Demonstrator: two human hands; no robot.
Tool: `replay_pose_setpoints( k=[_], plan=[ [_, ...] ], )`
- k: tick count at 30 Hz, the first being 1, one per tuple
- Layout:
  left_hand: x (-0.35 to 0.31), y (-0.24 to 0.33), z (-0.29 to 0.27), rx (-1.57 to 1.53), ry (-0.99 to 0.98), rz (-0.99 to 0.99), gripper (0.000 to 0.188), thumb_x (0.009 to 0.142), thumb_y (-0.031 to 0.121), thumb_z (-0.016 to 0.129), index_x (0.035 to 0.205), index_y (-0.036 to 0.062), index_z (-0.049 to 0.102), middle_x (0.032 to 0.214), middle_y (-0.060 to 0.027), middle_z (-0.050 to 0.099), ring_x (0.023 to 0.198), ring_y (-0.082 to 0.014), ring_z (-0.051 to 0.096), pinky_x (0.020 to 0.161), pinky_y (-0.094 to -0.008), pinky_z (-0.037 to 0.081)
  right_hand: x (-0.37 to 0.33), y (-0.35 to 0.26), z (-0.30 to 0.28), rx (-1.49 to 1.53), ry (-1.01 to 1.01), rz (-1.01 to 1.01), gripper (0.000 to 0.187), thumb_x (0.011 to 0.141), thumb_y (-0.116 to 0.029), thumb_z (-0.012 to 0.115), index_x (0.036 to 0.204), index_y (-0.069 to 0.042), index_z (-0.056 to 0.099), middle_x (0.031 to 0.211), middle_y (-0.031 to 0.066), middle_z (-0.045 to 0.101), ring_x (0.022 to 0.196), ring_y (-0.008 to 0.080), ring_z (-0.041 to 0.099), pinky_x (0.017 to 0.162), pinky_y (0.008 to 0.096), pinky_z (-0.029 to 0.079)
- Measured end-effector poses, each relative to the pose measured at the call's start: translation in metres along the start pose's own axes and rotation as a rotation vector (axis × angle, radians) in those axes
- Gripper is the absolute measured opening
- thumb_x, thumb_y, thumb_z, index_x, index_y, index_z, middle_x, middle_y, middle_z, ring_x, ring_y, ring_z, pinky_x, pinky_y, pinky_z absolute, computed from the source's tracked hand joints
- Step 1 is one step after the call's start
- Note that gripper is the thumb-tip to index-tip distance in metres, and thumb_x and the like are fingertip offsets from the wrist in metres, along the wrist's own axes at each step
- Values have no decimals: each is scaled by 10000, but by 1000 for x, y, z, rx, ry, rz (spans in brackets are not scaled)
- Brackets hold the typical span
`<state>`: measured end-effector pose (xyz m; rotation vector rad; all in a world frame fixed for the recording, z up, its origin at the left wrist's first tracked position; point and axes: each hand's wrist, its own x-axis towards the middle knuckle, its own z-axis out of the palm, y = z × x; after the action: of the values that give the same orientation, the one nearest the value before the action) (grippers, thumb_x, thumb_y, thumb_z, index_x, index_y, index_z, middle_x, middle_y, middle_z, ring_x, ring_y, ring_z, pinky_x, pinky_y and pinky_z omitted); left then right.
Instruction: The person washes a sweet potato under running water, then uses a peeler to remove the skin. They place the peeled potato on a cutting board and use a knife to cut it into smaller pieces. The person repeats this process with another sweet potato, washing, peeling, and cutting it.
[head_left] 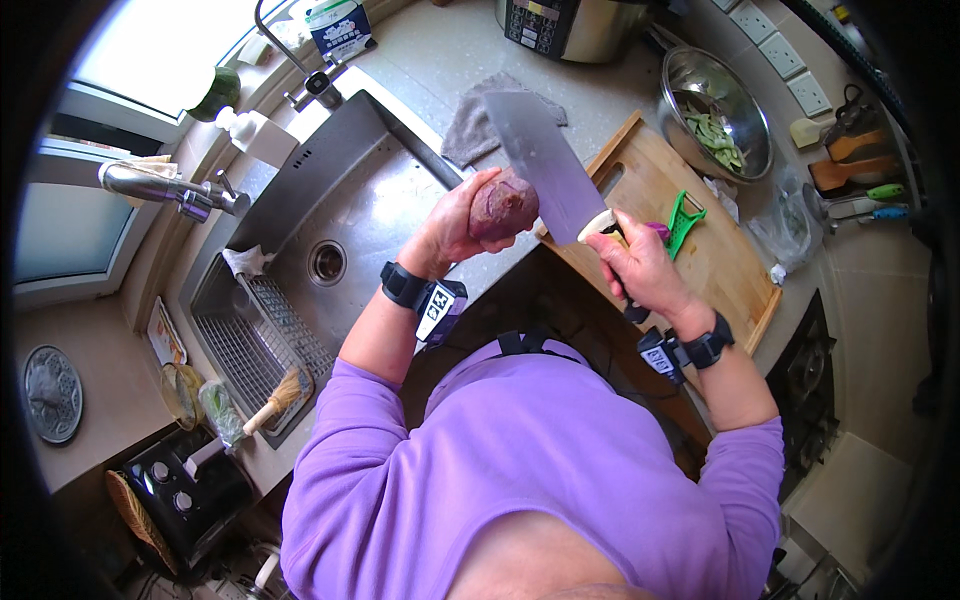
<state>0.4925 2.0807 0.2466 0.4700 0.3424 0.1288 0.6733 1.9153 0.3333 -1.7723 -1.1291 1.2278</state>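
My left hand [452,228] is wrapped round a purple sweet potato [503,207], held up in front of the sink's right edge. In my right hand [648,268] is a cleaver [550,165], its handle gripped and its broad blade pointing up and to the left. The blade's lower edge is close beside the sweet potato; whether they touch I cannot tell. Under and beyond my right hand lies a wooden cutting board [735,265]. On it rests a green peeler [684,224], with a small purple piece [659,231] partly hidden next to my right hand.
A steel sink [385,185] with a drying rack [265,320] is at left. Behind the board stand a metal bowl [757,128] of green pods and a grey cloth [475,125]. A cooker [590,30] stands at the back, a gas hob [808,370] at right.
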Motion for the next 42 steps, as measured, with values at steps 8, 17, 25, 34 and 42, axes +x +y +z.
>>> replay_pose_setpoints(
  k=[8,17,25,34,42],
  plan=[
    [6,0,5,6,185,8,285,927,338,474,1015,85,568,881,-91,635,794,-202,635,659,-299,517,3,17,-2,60,-52,-37,252,922,-284,547,919,-33,527,541,-13,486,406,58,471,390,224,375],
    [72,9,-16,96,177,-125,447,907,504,413,978,91,565,787,-123,623,557,-215,543,406,-255,384,54,18,-55,-40,-56,69,256,904,-309,556,848,-60,551,562,-10,507,414,64,475,385,217,380],
    [57,-7,-38,-141,-8,-293,567,897,555,381,1136,59,518,882,-212,598,526,-220,533,406,-240,440,12,2,-120,-2,101,49,230,948,-275,497,955,-51,547,579,-22,499,415,38,449,389,174,358],
    [52,-24,-31,-405,-225,-274,667,883,585,382,1175,-6,484,973,-235,576,592,-220,525,436,-237,460,23,95,-86,-796,552,-95,419,745,-242,689,1102,-59,569,884,188,645,849,391,604,724,431,487],
    [33,-29,-19,-307,-70,-154,674,905,599,338,1141,-8,510,979,-256,578,585,-230,549,417,-248,476,74,129,-97,-990,485,-172,556,667,-201,744,1153,-74,505,973,191,608,939,365,577,806,438,463]
  ],
)
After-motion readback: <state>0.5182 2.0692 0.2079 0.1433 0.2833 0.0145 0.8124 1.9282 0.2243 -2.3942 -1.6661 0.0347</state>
